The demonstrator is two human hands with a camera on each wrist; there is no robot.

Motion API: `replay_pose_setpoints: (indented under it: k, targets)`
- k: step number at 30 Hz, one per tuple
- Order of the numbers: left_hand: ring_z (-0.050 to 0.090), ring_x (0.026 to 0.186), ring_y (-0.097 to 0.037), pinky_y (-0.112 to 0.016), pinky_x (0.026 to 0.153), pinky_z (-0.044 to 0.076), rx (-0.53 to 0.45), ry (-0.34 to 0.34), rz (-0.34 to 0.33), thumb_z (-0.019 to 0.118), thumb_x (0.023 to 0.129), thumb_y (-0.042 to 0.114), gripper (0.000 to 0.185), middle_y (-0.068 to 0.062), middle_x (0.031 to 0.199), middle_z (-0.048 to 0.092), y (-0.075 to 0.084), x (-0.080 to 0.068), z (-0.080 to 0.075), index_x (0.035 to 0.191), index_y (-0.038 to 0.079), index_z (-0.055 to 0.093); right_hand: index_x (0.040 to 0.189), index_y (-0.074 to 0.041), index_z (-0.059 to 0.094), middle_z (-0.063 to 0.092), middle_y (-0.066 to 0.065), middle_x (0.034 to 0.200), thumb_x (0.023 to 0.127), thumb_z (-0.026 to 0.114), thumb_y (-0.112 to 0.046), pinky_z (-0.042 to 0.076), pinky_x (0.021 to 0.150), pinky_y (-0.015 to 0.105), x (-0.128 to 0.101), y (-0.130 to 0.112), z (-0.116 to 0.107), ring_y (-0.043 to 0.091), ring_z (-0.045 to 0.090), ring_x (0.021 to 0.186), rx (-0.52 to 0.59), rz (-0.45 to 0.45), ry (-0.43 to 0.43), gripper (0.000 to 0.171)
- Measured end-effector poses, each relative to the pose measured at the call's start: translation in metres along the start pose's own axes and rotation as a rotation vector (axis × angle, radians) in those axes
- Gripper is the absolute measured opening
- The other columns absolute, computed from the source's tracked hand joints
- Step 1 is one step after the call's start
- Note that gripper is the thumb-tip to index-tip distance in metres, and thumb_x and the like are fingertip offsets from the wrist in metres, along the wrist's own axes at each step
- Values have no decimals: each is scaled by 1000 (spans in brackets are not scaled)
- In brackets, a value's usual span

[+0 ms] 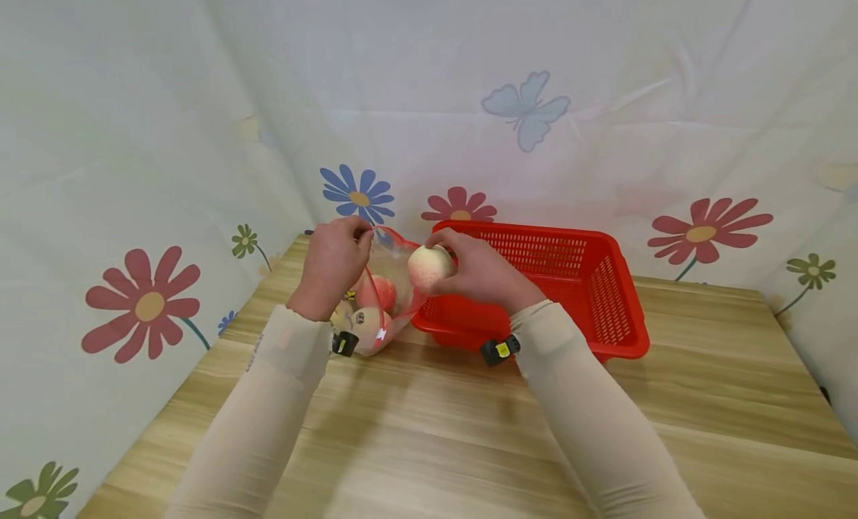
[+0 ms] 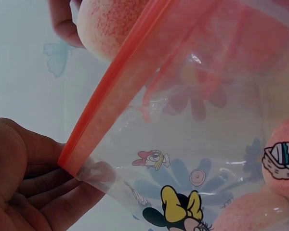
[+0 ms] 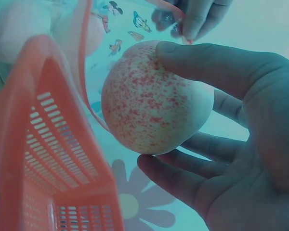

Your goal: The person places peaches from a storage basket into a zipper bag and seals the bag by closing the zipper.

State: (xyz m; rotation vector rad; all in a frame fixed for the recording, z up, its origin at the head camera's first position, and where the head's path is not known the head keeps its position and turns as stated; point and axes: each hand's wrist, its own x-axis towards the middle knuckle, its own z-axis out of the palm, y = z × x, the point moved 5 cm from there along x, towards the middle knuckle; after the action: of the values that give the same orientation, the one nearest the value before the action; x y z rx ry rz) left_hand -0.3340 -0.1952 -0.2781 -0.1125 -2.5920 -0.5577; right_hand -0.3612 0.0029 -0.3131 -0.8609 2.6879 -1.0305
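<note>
Warily, I see the right hand grip a peach, left hand pinch the bag at left; sagging rightward could snag it.

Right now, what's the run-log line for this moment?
left hand: pinches clear bag by red edge | right hand: holds peach near bag | inside bag: more peaches | red basket: beside bag, on table

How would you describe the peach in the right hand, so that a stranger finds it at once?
On the wooden table stands a red basket. By its left end in the head view, the right hand holds a pale, red-flecked peach. The other peaches lie inside the clear bag; only this one is held.
</note>
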Motion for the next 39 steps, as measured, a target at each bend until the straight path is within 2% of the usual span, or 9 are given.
replay_pose_setpoints:
  k: [11, 15, 21, 32, 39]
  targets:
    - [67, 74, -30, -42, 70, 56, 10, -6, -9, 59, 95, 17, 22, -16, 88, 72, -1, -2, -1, 98, -1, 72, 128, -27, 52, 58, -7, 120, 71, 85, -28, 59, 80, 32, 8, -15, 22, 14, 55, 108, 35, -81, -12, 66]
    - [66, 74, -29, -41, 70, 56, 6, -12, -16, 59, 95, 17, 22, -16, 89, 73, -2, -2, -1, 98, -1, 72, 131, -28, 51, 57, -7, 123, 73, 85, -29, 58, 82, 31, 11, -16, 30, 14, 54, 109, 6, -78, -33, 67]
    - [66, 73, -29, -41, 68, 56, 14, -1, 1, 59, 95, 16, 22, -16, 88, 73, -2, -2, -1, 98, -1, 72, 127, -28, 54, 58, -7, 123, 72, 85, -31, 58, 81, 30, 12, -15, 36, 13, 53, 109, -44, -76, -38, 63]
    - [66, 71, -29, -42, 67, 55, 13, 27, 28, 59, 94, 13, 20, -16, 85, 73, -1, -2, -4, 95, -1, 72, 131, -22, 56, 58, -3, 126, 82, 77, -29, 56, 87, 34, 13, -11, 28, 23, 56, 113, -32, -24, 12, 54]
    - [66, 70, -28, -41, 66, 55, 8, 14, 24, 59, 95, 14, 20, -15, 85, 72, 1, -3, -3, 95, -1, 72, 130, -21, 56, 60, -1, 124, 87, 71, -26, 57, 88, 34, 23, -8, 19, 21, 57, 111, -41, -5, 27, 46]
